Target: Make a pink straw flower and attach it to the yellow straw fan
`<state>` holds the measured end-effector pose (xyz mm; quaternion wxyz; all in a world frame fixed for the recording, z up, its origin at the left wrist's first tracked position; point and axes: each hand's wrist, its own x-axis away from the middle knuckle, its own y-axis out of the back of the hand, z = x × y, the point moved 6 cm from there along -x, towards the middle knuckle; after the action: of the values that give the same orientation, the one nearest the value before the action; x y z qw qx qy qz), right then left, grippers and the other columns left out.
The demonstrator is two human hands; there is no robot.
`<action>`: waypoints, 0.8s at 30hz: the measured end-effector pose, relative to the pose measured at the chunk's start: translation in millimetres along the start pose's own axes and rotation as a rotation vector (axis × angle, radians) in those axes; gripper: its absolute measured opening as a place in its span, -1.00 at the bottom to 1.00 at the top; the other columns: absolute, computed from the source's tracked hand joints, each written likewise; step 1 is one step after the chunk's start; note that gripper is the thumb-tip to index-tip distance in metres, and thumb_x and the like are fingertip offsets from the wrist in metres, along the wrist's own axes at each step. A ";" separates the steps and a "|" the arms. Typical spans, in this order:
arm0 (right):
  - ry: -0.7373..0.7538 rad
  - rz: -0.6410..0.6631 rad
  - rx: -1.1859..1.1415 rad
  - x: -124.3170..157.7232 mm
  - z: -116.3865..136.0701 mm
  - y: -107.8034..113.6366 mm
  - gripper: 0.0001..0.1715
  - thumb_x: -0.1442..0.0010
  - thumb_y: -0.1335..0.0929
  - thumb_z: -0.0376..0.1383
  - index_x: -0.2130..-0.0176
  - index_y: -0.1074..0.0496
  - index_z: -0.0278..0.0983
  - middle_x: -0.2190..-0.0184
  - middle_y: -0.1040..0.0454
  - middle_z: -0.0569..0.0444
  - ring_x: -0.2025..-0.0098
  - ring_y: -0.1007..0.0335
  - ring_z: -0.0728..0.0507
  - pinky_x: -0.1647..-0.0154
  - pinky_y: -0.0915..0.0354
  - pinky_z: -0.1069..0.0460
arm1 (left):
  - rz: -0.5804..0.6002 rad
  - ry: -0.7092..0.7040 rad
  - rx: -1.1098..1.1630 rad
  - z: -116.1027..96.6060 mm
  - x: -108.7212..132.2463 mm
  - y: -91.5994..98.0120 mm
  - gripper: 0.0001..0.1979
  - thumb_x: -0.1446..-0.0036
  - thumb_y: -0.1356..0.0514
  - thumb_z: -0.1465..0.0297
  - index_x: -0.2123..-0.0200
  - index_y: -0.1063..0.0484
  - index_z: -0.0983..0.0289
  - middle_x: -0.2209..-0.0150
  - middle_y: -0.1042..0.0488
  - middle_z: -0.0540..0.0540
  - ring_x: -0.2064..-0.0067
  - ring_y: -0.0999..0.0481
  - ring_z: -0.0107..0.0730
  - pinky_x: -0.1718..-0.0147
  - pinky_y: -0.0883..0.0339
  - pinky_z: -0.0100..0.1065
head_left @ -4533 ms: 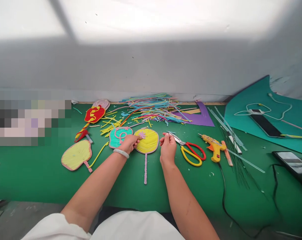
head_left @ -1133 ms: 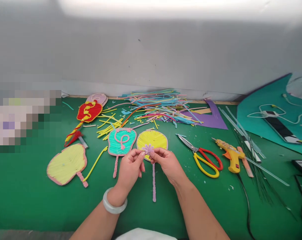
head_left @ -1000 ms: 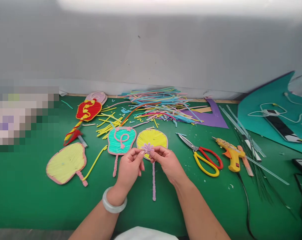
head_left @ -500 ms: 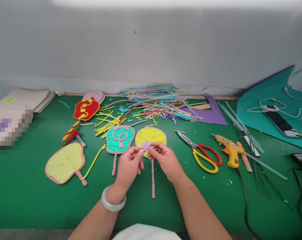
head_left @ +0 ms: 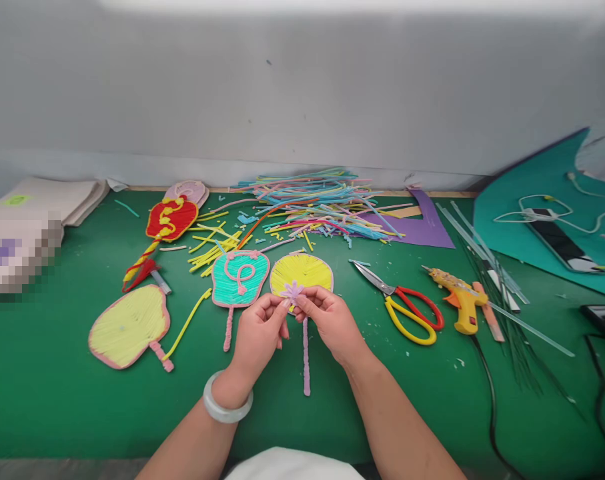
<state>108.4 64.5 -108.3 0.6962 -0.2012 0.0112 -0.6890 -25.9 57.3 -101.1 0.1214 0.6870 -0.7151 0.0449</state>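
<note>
Between my two hands is a small lilac pipe-cleaner flower (head_left: pixel 292 291), its petals spread out. My left hand (head_left: pixel 262 327) pinches one side of it with thumb and fingertips, and my right hand (head_left: pixel 331 320) pinches the other side. Under the flower and partly hidden by my hands lies a round yellow fan (head_left: pixel 303 269) with a lilac handle (head_left: pixel 307 363). Left of it, a turquoise fan (head_left: pixel 238 280) with a pink swirl lies close to my left hand. A pale yellow, pink-edged fan (head_left: pixel 129 325) rests farther left.
Scissors (head_left: pixel 402 303) and a yellow glue gun (head_left: pixel 461 299) lie to the right. Behind is a heap of pipe cleaners (head_left: pixel 312 197) beside purple card (head_left: pixel 427 230). A red fan (head_left: pixel 173 219) lies back left. At far right, a phone (head_left: pixel 557 240) rests on teal sheeting (head_left: pixel 502 220).
Almost nothing differs. Both hands keep their pinch on the flower, and the whole view has shifted very slightly.
</note>
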 end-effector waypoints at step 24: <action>0.020 -0.044 -0.008 -1.5 -0.4 1.5 -0.52 0.12 -0.53 0.02 0.33 -0.50 -0.27 0.50 -0.50 0.13 0.45 -0.39 -0.03 0.35 -0.35 0.03 | 0.013 -0.010 -0.012 0.8 -0.2 -2.9 -0.67 -0.11 -0.23 0.09 0.39 -0.40 0.26 0.72 -0.34 -0.11 0.75 -0.22 -0.57 0.74 -0.06 -0.54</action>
<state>109.7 65.8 -109.6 0.6799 -0.1972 0.0168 -0.7061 -23.1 57.1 -102.3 0.1218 0.6819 -0.7203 0.0379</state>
